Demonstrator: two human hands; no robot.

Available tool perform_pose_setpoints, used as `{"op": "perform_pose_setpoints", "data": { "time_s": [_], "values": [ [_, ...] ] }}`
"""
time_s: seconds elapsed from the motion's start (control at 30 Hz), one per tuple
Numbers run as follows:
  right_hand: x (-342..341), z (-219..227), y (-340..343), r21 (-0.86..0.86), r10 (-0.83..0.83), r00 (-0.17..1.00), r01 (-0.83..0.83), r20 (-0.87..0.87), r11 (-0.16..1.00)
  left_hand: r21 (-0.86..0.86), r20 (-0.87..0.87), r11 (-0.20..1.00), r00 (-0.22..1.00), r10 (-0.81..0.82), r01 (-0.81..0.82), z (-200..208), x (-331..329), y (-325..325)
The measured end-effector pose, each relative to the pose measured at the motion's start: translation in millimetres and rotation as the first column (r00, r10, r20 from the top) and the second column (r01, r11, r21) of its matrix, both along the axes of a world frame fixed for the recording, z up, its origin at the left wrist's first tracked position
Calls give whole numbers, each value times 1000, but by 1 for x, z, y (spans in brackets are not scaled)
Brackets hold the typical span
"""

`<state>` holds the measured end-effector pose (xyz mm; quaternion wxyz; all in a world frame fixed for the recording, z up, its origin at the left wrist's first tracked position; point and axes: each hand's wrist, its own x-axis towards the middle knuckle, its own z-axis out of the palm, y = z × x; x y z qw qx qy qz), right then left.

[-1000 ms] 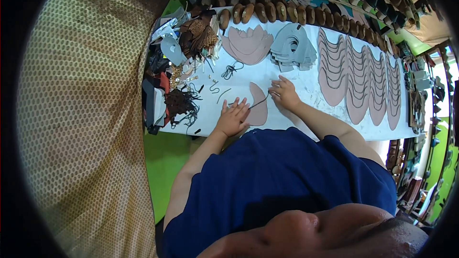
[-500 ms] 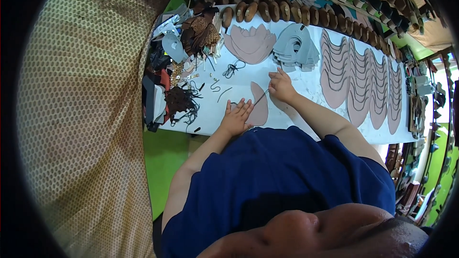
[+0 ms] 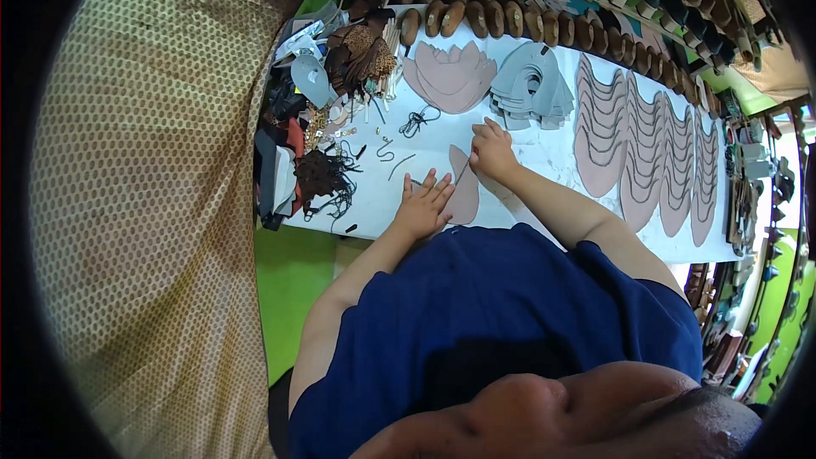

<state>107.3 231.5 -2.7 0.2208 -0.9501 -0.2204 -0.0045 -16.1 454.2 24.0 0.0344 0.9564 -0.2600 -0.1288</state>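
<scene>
A pale pink cut shoe piece (image 3: pixel 465 200) with a pointed far end lies at the table's near edge, just in front of my body. My left hand (image 3: pixel 424 204) rests flat with fingers spread at its left side, partly covering it. My right hand (image 3: pixel 495 151) is at the far right of the piece, its thumb and fingers pinched on a thin dark braided cord (image 3: pixel 463 174). That cord slants across the pink piece toward my left hand. The fingertips of the right hand are partly hidden, and the cord's other end is hard to make out.
Stacked pink pieces (image 3: pixel 450 85) and grey pieces (image 3: pixel 531 93) lie beyond my hands. Rows of pink pieces with dark curved trim (image 3: pixel 646 153) fill the right. Scraps and a dark tangle of cords (image 3: pixel 323 177) crowd the left. Shoe lasts (image 3: pixel 514 19) line the back.
My right hand has moved left and closer to the pink piece, and less of the cord shows between my hands. My left hand stays nearly in place, still spread flat.
</scene>
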Motion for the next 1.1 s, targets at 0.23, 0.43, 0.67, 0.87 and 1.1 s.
{"op": "perform_pose_setpoints", "data": {
  "time_s": [0.23,0.43,0.67,0.87,1.1],
  "values": [
    [-16,-10,-17,149,7,991,-27,132,988,-153,78,954,959,271,-257,-17,-8,23],
    [-41,0,-29,163,137,987,-149,83,975,-40,74,932,929,363,-361,-7,-8,43],
    [-48,12,2,337,143,984,-99,-107,936,-149,131,967,965,228,-208,-3,-3,28],
    [-56,12,4,154,-9,971,47,-238,987,-167,112,979,984,137,-117,8,8,7],
    [-84,43,-21,-10,-105,913,110,-395,994,-162,129,979,981,143,-121,5,0,3]
  ]
}}
